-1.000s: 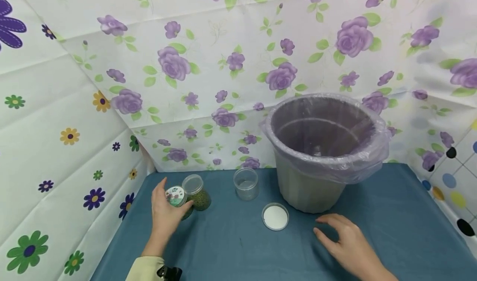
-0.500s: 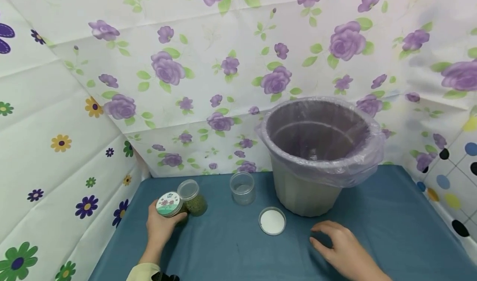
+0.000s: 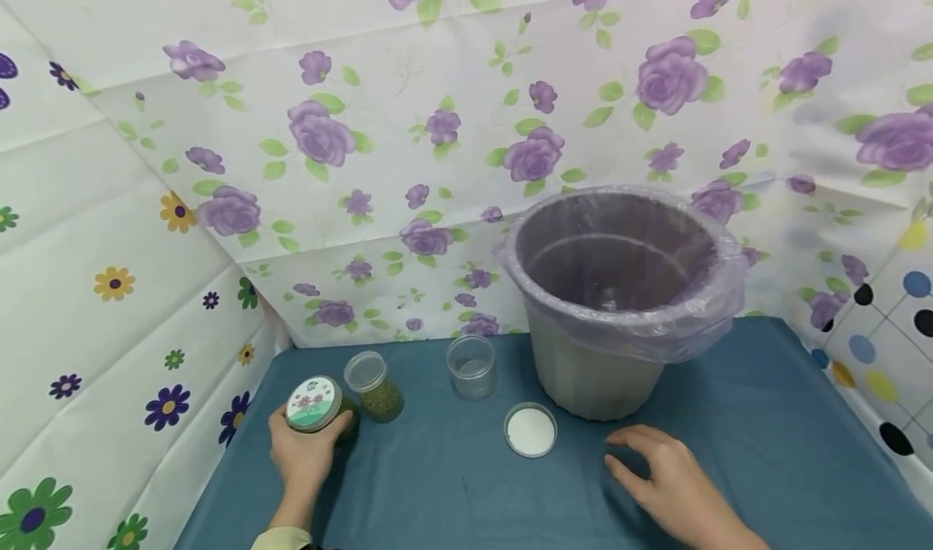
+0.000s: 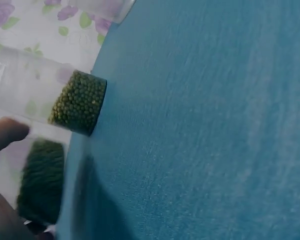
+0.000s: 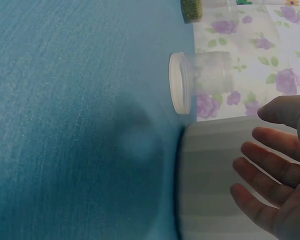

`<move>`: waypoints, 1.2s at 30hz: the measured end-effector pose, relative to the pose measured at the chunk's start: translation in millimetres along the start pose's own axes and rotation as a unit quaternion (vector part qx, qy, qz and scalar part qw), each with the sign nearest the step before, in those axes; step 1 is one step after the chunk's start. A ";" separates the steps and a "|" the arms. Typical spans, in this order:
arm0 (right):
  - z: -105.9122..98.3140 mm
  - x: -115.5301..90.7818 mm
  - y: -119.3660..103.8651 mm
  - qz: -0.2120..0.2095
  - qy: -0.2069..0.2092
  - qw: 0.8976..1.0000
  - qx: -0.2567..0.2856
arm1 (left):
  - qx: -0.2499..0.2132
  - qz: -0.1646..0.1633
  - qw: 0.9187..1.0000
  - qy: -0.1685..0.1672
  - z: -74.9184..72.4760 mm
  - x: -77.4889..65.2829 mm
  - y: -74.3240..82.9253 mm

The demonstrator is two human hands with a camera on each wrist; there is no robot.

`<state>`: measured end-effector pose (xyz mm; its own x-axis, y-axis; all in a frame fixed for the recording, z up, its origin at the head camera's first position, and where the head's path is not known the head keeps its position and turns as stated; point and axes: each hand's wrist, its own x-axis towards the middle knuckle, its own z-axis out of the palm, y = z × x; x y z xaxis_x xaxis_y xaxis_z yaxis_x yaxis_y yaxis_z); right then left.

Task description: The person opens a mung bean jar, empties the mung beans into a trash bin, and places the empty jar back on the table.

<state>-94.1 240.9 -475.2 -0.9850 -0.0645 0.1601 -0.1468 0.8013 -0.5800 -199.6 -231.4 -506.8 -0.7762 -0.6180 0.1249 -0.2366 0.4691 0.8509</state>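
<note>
Diffuse light is filling the head view; both wrist views are reading dimmer. The bin liner (image 3: 700, 327) is reflecting glare at right. A soft shadow is darkening the blue cloth (image 3: 452, 485) beside the left hand (image 3: 302, 446). The left wrist view is blurring the leftmost jar (image 4: 42, 180).

room: bean jar (image 3: 382, 400) to clear cup (image 3: 472, 378) | tight: cup to bucket (image 3: 598, 372), white lid (image 3: 530, 431) in front | blocked, left: flower-topped jar (image 3: 312, 404)

High head view, with two close, sideways wrist views.
The head camera looks forward and down across the bench (image 3: 437, 497); the left wrist camera looks low along it past the left hand (image 3: 302, 454), the right one past the right hand (image 3: 670, 479) toward the bucket (image 3: 594, 372). All three share the clear-topped jar of green grains (image 3: 382, 401).
</note>
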 end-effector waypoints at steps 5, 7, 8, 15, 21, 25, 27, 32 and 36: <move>-1.4 -1.0 -3.6 -0.012 0.038 0.999 0.020 | -0.071 0.012 0.994 0.087 -13.9 -6.9 18.0; -1.5 -1.1 -4.7 -0.022 0.054 0.998 0.028 | -0.101 0.030 0.989 0.105 -19.1 -10.2 29.0; -1.4 -1.0 -5.3 -0.025 0.061 0.997 0.029 | -0.116 0.042 0.986 0.111 -21.2 -12.5 34.7; -1.1 0.0 -9.2 -0.044 0.101 0.993 0.038 | -0.216 0.167 0.955 0.117 -35.2 -40.8 76.7; -0.6 2.1 -17.0 -0.051 0.112 0.991 0.045 | -0.217 0.248 0.943 0.047 -32.1 -68.4 101.1; -0.7 5.1 -24.7 -0.051 0.102 0.992 0.057 | -0.177 0.291 0.940 -0.018 -14.8 -73.8 94.0; -0.8 6.3 -28.2 -0.052 0.096 0.992 0.062 | -0.163 0.322 0.931 -0.050 -7.3 -81.1 95.3; 0.8 10.2 -37.3 -0.072 0.085 0.992 0.067 | -0.123 0.408 0.899 -0.105 15.4 -101.2 100.4; 4.6 15.1 -47.5 -0.094 0.069 0.991 0.072 | -0.096 0.427 0.885 -0.159 32.5 -118.1 106.6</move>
<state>-102.3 199.1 -448.9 -0.9190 -0.1146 0.3773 -0.3471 0.6888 -0.6364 -152.1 -87.9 -447.4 -0.7562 0.1337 0.6406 0.5961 0.5445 0.5901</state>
